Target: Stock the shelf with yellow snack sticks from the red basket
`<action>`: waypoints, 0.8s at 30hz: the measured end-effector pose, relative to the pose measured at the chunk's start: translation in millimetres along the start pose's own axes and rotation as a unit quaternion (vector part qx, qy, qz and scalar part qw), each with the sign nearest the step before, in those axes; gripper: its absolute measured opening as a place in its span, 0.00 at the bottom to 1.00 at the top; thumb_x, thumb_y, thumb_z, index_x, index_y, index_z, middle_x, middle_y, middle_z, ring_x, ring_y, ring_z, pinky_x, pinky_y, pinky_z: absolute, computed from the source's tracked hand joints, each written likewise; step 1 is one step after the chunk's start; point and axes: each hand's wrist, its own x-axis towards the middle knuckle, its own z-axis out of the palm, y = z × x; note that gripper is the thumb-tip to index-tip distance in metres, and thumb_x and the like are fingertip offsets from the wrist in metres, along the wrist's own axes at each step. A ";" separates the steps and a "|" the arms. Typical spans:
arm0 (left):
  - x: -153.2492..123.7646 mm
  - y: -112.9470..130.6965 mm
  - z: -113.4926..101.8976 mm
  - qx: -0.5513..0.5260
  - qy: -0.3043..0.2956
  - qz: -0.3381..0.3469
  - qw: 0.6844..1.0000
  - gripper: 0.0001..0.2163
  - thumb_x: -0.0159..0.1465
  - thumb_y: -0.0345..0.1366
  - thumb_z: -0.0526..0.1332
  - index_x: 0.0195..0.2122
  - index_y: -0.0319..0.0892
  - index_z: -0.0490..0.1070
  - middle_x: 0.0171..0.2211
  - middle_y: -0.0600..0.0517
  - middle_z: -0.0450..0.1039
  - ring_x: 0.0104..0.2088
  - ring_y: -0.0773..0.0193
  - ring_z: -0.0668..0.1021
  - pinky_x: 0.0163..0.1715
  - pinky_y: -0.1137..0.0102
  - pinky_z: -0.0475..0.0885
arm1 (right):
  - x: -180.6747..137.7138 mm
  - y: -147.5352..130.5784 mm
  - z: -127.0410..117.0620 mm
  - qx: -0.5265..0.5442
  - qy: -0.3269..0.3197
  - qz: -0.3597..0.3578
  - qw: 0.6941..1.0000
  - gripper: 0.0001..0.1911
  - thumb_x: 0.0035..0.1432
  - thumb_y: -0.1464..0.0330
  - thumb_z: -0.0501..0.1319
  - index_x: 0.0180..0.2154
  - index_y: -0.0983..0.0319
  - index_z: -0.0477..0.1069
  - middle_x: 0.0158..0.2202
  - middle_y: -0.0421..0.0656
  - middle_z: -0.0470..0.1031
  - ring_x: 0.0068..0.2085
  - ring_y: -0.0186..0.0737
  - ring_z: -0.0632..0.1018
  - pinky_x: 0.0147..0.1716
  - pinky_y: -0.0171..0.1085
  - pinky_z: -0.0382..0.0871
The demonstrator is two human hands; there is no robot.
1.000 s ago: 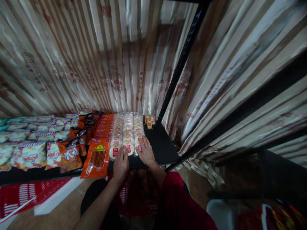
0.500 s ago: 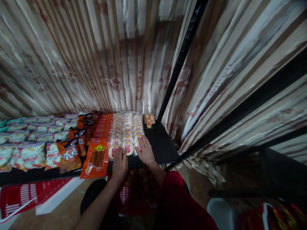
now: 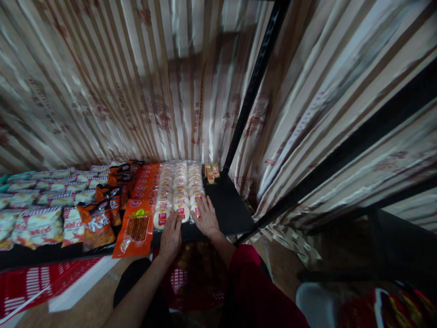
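As the right hand (image 3: pixel 206 217) lies flat with fingers spread on the front of the rightmost row of white packets (image 3: pixel 180 191), the left hand (image 3: pixel 171 237), fingers outstretched, rests at the front of the other two rows. All three rows occupy the black shelf (image 3: pixel 235 212), between orange packets (image 3: pixel 136 225) and small yellow packets (image 3: pixel 210 174).

Right hand (image 3: pixel 206 218) hides part of nearest pack in right row of round white snack packs (image 3: pixel 180 187). Left hand (image 3: pixel 171 238): contact with nearest packs unclear. Small yellow packs (image 3: pixel 210 173), far right on black shelf (image 3: pixel 234 214): labels too small to read. White snack bags (image 3: pixel 37 228), left red basket (image 3: pixel 37 282) cut off by left edge. Middle red basket (image 3: pixel 179 279) under shelf: contents too dark to tell. Curtain (image 3: pixel 102 91) lettering blurred.
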 end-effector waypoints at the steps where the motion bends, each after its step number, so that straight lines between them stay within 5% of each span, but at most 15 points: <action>1: 0.4 -0.2 -0.9 0.002 -0.002 0.000 1.000 0.22 0.60 0.21 0.46 0.55 0.37 0.61 0.57 0.39 0.62 0.61 0.54 0.60 0.54 0.55 0.67 | 0.0 0.2 0.6 -0.003 0.000 0.001 1.000 0.30 0.60 0.58 0.49 0.61 0.62 0.53 0.65 0.47 0.47 0.65 0.51 0.46 0.57 0.47 0.52; 16: 38.9 1.8 -20.5 0.066 0.006 -0.003 0.998 0.18 0.62 0.30 0.49 0.51 0.35 0.67 0.56 0.42 0.65 0.59 0.54 0.64 0.57 0.56 0.58 | -0.9 2.0 -13.6 -0.050 0.093 -0.029 0.994 0.25 0.62 0.64 0.47 0.59 0.64 0.57 0.64 0.51 0.49 0.65 0.50 0.48 0.58 0.48 0.50; 24: 92.3 -20.2 -24.4 0.070 -0.008 -0.005 0.998 0.20 0.62 0.38 0.51 0.53 0.37 0.66 0.58 0.42 0.61 0.60 0.50 0.60 0.58 0.54 0.56 | 94.5 -20.6 -32.6 0.013 0.024 -0.056 0.998 0.26 0.64 0.61 0.42 0.60 0.64 0.57 0.65 0.49 0.48 0.65 0.46 0.48 0.59 0.45 0.50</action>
